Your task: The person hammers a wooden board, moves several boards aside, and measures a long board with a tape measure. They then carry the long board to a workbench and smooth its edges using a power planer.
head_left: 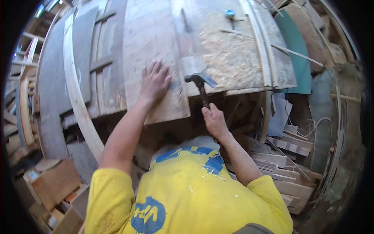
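Beside the board, the right hand grips a hammer.

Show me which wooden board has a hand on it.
The wide, flat, light-brown wooden board in the middle, with the left hand spread on it. No hand touches the others, such as the long, pale wooden strip to its left.

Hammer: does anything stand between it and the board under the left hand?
Nothing visible stands between the hammer, held in the right hand, and the near right edge of the board. Farther left, the left hand rests on the board and covers that part.
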Available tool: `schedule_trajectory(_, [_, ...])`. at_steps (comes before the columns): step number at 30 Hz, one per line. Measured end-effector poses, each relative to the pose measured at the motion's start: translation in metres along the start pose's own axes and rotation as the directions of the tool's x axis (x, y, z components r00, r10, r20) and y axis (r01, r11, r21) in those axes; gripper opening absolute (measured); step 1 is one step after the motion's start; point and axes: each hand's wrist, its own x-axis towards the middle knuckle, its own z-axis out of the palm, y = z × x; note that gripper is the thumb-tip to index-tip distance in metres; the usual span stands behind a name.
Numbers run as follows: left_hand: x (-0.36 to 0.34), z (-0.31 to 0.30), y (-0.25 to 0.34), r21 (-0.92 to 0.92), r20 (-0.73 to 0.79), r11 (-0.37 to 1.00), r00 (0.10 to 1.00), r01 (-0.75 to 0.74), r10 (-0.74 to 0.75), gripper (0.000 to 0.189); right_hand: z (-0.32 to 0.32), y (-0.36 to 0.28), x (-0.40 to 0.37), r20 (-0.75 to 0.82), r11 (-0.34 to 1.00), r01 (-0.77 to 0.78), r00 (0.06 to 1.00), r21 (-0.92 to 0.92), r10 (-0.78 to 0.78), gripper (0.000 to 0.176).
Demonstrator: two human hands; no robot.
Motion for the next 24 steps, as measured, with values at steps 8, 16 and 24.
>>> schedule_trajectory(8, [-0.019, -0.05, 0.113, -0.901, 0.434, -0.236, 0.725, 0.365, -0.535, 0.027, -0.012, -0.058, 0.043, 0.259, 0.886, 0.462, 0.853, 0.029, -0.453, 0.02])
schedule_trajectory(16, [-0.014, -0.057, -0.043, -0.583, 0.148, 0.347, 0.516, 0.735, -0.844, 0.031, -0.203, 0.091, 0.175, -0.362, 0.488, -0.174, 0.875, -0.855, -0.321, 0.056])
schedule_trajectory(24, [0.018, -0.072, -0.119, -0.228, -0.167, 0.662, 0.641, 0.714, -0.749, 0.043, -0.314, 0.212, 0.269, -0.214, 0.546, 0.078, 0.867, -0.834, -0.451, 0.053])
